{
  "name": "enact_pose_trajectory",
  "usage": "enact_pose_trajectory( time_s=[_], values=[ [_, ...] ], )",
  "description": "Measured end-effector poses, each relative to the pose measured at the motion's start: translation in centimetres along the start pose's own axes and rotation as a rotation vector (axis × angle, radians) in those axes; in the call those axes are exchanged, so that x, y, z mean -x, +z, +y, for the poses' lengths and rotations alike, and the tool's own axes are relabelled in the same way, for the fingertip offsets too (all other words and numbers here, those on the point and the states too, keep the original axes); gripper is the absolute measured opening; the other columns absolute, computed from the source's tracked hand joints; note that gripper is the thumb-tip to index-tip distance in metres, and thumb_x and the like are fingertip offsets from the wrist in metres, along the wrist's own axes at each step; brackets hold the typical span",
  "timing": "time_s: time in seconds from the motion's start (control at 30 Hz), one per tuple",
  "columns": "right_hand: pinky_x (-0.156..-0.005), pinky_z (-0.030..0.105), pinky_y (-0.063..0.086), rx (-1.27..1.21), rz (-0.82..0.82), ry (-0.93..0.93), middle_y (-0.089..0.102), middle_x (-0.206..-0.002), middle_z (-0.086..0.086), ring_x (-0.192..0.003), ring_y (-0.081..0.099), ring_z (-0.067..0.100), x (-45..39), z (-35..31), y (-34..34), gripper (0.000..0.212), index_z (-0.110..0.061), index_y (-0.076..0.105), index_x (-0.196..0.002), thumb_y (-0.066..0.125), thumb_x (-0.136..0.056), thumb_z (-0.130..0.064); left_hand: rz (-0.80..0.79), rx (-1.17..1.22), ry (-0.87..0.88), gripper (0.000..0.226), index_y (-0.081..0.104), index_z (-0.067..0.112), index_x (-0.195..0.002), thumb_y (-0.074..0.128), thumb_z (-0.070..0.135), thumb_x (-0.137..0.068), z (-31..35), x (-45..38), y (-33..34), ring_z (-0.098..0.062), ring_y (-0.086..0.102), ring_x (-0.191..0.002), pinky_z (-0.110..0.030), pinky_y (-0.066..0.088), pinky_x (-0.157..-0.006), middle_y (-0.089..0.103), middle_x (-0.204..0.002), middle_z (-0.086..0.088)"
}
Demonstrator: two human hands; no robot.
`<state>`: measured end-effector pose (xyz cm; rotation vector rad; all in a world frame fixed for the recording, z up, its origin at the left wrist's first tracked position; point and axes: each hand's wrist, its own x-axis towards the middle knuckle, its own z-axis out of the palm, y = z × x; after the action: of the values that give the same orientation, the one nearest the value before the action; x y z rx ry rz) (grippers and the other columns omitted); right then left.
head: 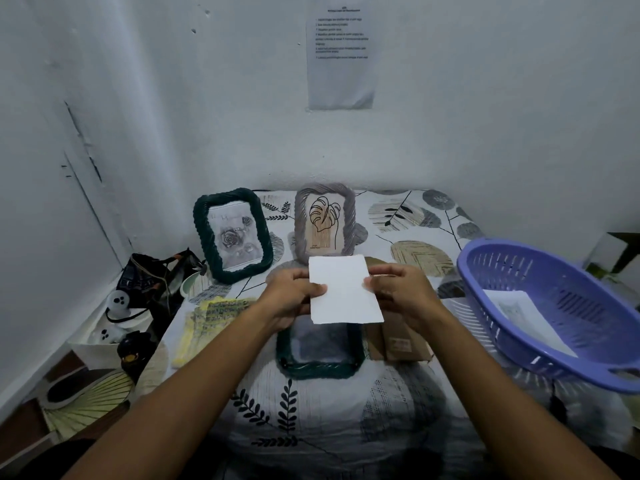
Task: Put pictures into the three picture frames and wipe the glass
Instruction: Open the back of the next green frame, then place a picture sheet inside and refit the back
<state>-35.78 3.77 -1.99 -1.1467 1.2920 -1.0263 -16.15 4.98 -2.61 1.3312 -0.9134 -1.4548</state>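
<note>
1. You've got the white picture sheet (344,289) held up in both hands, hovering over the dark green frame (320,351) that lies flat on the tabletop (346,427), about the middle of it. That frame looks like the third one, since the other green frame (231,233) and the grey frame (325,220) are standing along the far edge with pictures already in them.
2. Left hand (294,299): thumb on top of the sheet's left edge, fingers curled under, so it's pinching the paper. Right hand (398,292): same deal on the right edge, thumb on the front, pinching.
3. For the drop-in, I'd square the sheet's long sides with the frame opening before lowering it. It's sitting a bit tilted right now.
4. Keep the grip at the edges like you have it, so no prints land in the middle.
5. I can't tell which face is the printed one from here, so check that.
6. The brown backing board (398,337) is just beside the frame towards the right edge, handy for closing up.
7. The yellow cloth (207,323) sits towards the left edge for the glass wipe. There's another sheet in the purple basket (554,306) at the right edge.
</note>
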Motion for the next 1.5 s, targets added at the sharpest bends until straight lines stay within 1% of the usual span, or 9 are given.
enact_pose_trajectory(
  time_s=[0.17, 0.23, 0.33, 0.53, 0.63, 0.9, 1.13, 1.4, 1.5],
  values=[
    [-0.070, 0.030, 0.055, 0.742, 0.394, -0.378, 0.069, -0.107, 0.007, -0.091, 0.065, 0.022, 0.9, -2.5, -5.2, 0.034, -0.012, 0.064, -0.119, 0.067, -0.085, -0.013, -0.021, -0.018, 0.022, 0.032, 0.054, -0.002, -0.114, 0.059, -0.013, -0.084, -0.5, -1.2, 3.7, -0.030, 0.066, -0.089, -0.035, 0.060, -0.060, 0.064, -0.114, -0.020],
    [-0.078, 0.034, 0.052, 1.001, 0.480, -0.323, 0.065, -0.119, 0.009, -0.105, 0.061, 0.029, 1.4, -3.3, -7.6, 0.040, -0.016, 0.060, -0.124, 0.066, -0.085, -0.017, -0.028, -0.038, 0.022, 0.030, 0.056, 0.000, -0.109, 0.060, -0.014, -0.083, -1.2, -1.6, 5.5, -0.031, 0.066, -0.089, -0.037, 0.059, -0.060, 0.065, -0.113, -0.020],
    [-0.075, 0.033, 0.043, 1.154, 0.356, -0.064, 0.060, -0.116, 0.012, -0.106, 0.057, 0.032, 1.9, -3.5, -10.6, 0.046, -0.011, 0.054, -0.119, 0.072, -0.080, -0.027, -0.045, -0.102, 0.013, 0.027, 0.057, 0.007, -0.101, 0.062, -0.012, -0.082, -2.2, -2.2, 8.4, -0.030, 0.066, -0.093, -0.040, 0.058, -0.067, 0.066, -0.111, -0.017],
    [-0.072, 0.041, 0.055, 1.103, 0.229, 0.016, 0.069, -0.091, 0.018, -0.082, 0.064, 0.028, 0.6, -2.1, -12.8, 0.025, 0.002, 0.066, -0.099, 0.069, -0.078, -0.013, -0.017, -0.222, 0.039, 0.028, 0.057, 0.005, -0.098, 0.069, -0.010, -0.078, -3.9, -3.2, 13.7, -0.028, 0.066, -0.081, -0.050, 0.057, -0.074, 0.066, -0.100, -0.014],
    [-0.074, 0.043, 0.056, 1.047, 0.229, 0.007, 0.068, -0.084, 0.017, -0.077, 0.066, 0.029, 0.1, -2.4, -13.5, 0.024, 0.001, 0.068, -0.092, 0.072, -0.077, -0.017, -0.009, -0.262, 0.042, 0.025, 0.058, 0.007, -0.092, 0.071, -0.008, -0.077, -4.6, -3.5, 15.7, -0.030, 0.067, -0.076, -0.041, 0.057, -0.061, 0.068, -0.096, -0.014],
    [-0.068, 0.042, 0.060, 0.960, 0.211, 0.014, 0.069, -0.084, 0.014, -0.072, 0.068, 0.027, -0.6, -2.8, -14.7, 0.019, -0.003, 0.067, -0.092, 0.074, -0.077, -0.014, 0.002, -0.317, 0.008, 0.029, 0.060, 0.007, -0.097, 0.073, -0.003, -0.073, -6.4, -3.8, 19.8, -0.031, 0.070, -0.073, -0.050, 0.060, -0.061, 0.070, -0.088, -0.013],
    [-0.070, 0.047, 0.060, 0.935, 0.193, -0.007, 0.069, -0.088, 0.017, -0.073, 0.068, 0.029, -0.6, -2.3, -14.5, 0.027, 0.001, 0.068, -0.094, 0.077, -0.077, -0.017, 0.036, -0.444, 0.052, 0.022, 0.061, 0.018, -0.074, 0.077, 0.009, -0.063, -7.4, -4.2, 21.6, -0.029, 0.069, -0.078, -0.044, 0.060, -0.070, 0.071, -0.086, -0.009],
    [-0.068, 0.043, 0.060, 0.946, 0.178, -0.013, 0.068, -0.087, 0.017, -0.071, 0.067, 0.029, -0.7, -1.5, -14.1, 0.026, -0.002, 0.066, -0.092, 0.078, -0.077, -0.019, -0.016, -0.549, 0.098, 0.022, 0.069, 0.006, -0.088, 0.079, 0.006, -0.068, -7.6, -4.1, 21.7, -0.030, 0.070, -0.066, -0.045, 0.060, -0.057, 0.071, -0.081, -0.012],
    [-0.066, 0.040, 0.060, 0.921, 0.169, -0.012, 0.068, -0.086, 0.015, -0.069, 0.067, 0.027, -0.8, -1.3, -14.2, 0.027, -0.002, 0.067, -0.093, 0.078, -0.077, -0.021, -0.073, -0.626, 0.116, 0.026, 0.064, 0.004, -0.088, 0.081, 0.017, -0.073, -6.8, -3.4, 21.3, -0.026, 0.065, -0.059, -0.033, 0.054, -0.052, 0.068, -0.074, -0.009]
  ],
)
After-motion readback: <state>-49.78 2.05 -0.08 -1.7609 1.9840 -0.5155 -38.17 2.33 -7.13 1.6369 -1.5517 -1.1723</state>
